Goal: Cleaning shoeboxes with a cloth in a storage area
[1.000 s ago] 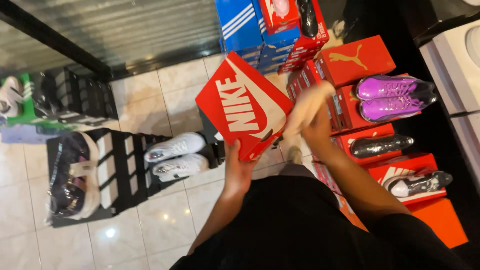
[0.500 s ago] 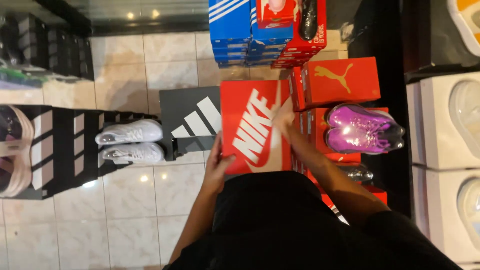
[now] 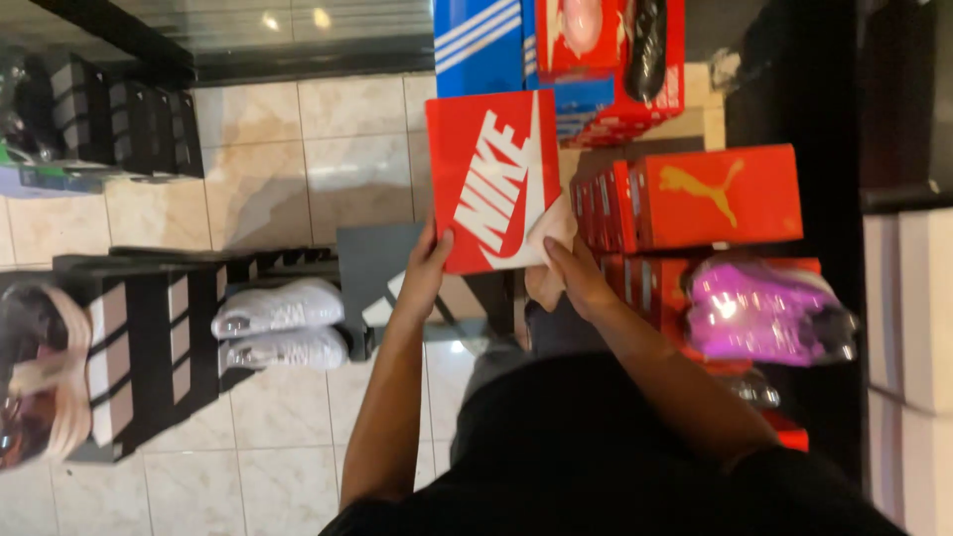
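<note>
I hold a red shoebox (image 3: 491, 179) with a large white mark on its lid out in front of me, above the floor. My left hand (image 3: 429, 266) grips its near left corner. My right hand (image 3: 568, 268) presses a pale cloth (image 3: 551, 230) against the lid's near right corner. Both arms reach forward from my dark clothing.
Stacked red shoeboxes (image 3: 715, 199) stand to the right, with a pair of purple shoes (image 3: 759, 308) on them. Blue boxes (image 3: 486, 45) sit behind. White sneakers (image 3: 278, 323) rest on black boxes (image 3: 149, 347) at left. A grey box (image 3: 372, 268) lies below. The floor (image 3: 298, 169) is tiled.
The red shoebox has moved up and away from me, turning more upright in view. My right hand with the cloth has slid to the lid's near right corner.
</note>
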